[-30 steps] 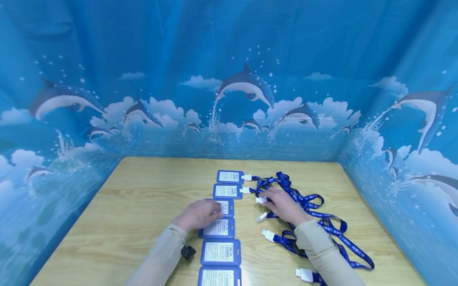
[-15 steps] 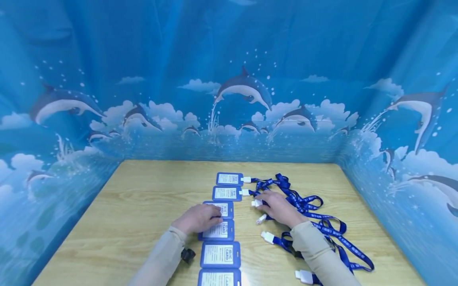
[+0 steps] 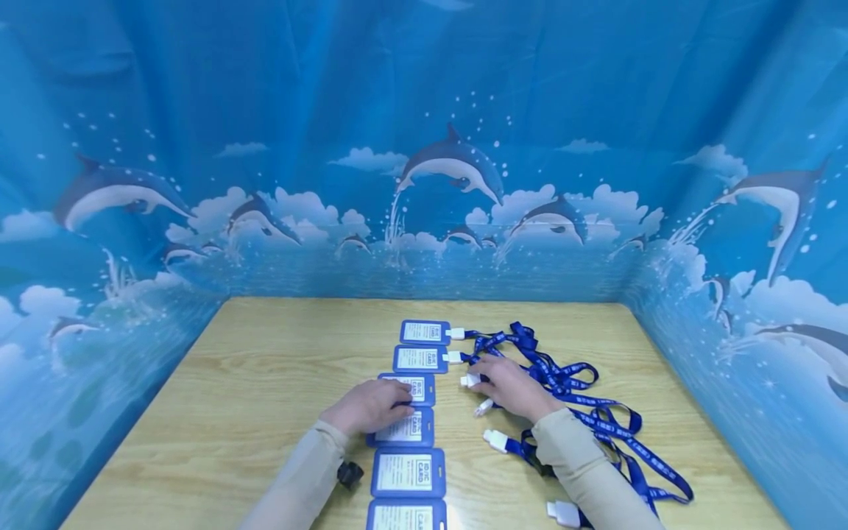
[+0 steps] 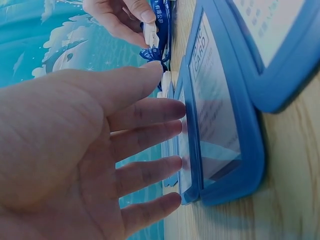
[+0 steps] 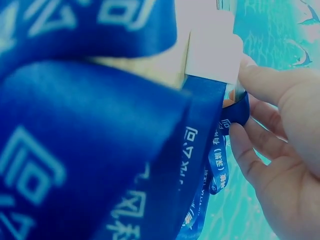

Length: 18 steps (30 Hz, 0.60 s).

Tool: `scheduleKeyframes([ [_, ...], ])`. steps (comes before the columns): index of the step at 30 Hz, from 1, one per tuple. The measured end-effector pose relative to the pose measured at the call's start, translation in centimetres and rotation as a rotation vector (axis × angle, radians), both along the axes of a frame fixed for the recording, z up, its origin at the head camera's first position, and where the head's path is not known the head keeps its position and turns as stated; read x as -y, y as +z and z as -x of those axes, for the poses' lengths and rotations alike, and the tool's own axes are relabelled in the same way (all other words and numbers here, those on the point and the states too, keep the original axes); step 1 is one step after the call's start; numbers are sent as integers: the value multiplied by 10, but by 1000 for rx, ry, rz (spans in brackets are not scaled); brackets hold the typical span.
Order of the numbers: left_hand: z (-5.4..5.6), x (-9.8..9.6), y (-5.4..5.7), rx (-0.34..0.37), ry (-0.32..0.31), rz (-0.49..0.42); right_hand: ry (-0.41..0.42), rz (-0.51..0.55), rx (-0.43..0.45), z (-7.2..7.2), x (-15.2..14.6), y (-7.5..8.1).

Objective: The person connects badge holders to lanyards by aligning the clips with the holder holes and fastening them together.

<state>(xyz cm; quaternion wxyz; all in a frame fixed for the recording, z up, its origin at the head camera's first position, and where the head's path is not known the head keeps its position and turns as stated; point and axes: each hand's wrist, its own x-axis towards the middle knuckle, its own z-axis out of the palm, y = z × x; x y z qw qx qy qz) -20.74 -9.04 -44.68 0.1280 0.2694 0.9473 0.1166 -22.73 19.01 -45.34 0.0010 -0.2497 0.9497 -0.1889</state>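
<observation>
Lower centre | right hand pinches white lanyard clip, now nearer ID card holder | left hand, fingers extended, touches holder

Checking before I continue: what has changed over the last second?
The right hand carried its pinched clip left, toward the third card from the far end. That card, under the left hand, edged slightly right. Nothing was visibly let go; the other cards stayed put.

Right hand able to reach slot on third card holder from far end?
Likely yes: only tabletop shows between that slot and the white clip the right hand pinches; the left hand lies over the holder but not the slot.
</observation>
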Motion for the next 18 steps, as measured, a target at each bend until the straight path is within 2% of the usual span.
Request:
scheduleKeyframes([
  [8, -1, -3, 2, 10, -6, 11, 49, -11, -8, 4, 4, -4],
  [18, -3, -4, 2, -5, -34, 10, 25, -10, 8, 4, 6, -7],
])
